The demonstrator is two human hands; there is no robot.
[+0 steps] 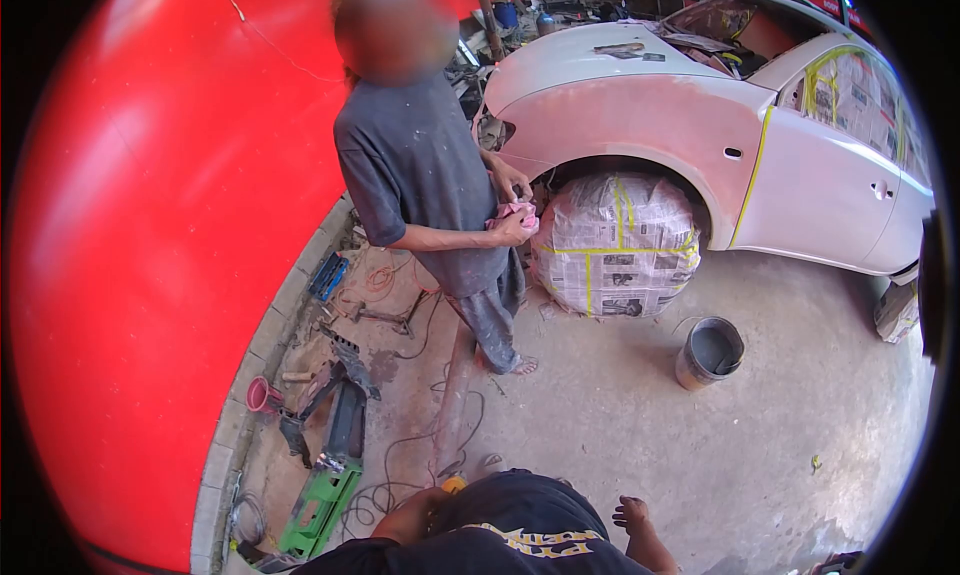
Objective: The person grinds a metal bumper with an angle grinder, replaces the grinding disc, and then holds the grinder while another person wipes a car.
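Observation:
My right hand hangs at the lower right beside my black shirt, its fingers apart and nothing in them, above the concrete floor. My left forearm bends in front of me at the bottom. A small yellow object shows at its end, against the shirt. The fingers of my left hand are hidden, so its grip cannot be made out. A dark cable runs in loops over the floor near that arm.
Another person stands ahead, holding a pink cloth. Beyond is a partly masked car with a paper-wrapped wheel. A bucket stands right of centre. Green-black car parts lie left, beside a red wall.

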